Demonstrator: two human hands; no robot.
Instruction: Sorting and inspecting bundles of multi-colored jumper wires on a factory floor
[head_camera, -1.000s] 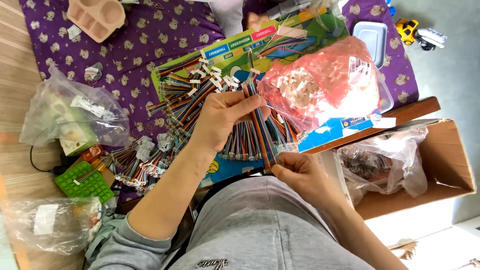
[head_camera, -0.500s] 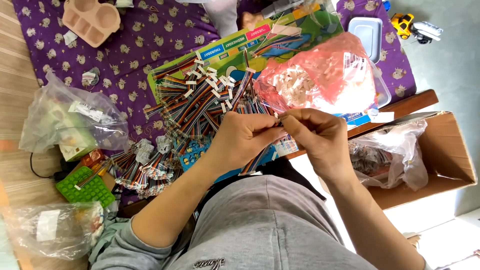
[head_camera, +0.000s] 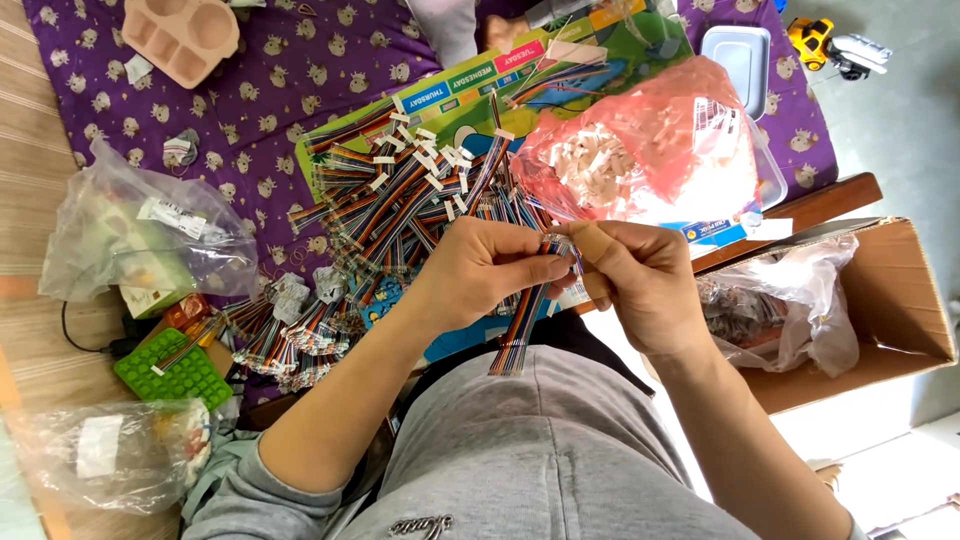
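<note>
My left hand and my right hand meet over my lap, both pinching the upper end of a bundle of rainbow ribbon wires that hangs down toward my grey trousers. Just beyond the hands lies a spread pile of similar wire bundles with white tags, on a colourful board. A pink plastic bag full of small white pieces sits right behind my right hand.
A cardboard box with a clear bag inside stands at right. At left are clear plastic bags, a green block and more wire bundles on a purple patterned cloth. A beige tray lies far left.
My left hand lifted off the wire pile and came back toward me; my right hand rose to meet it, and both now hold one wire bundle between them.
</note>
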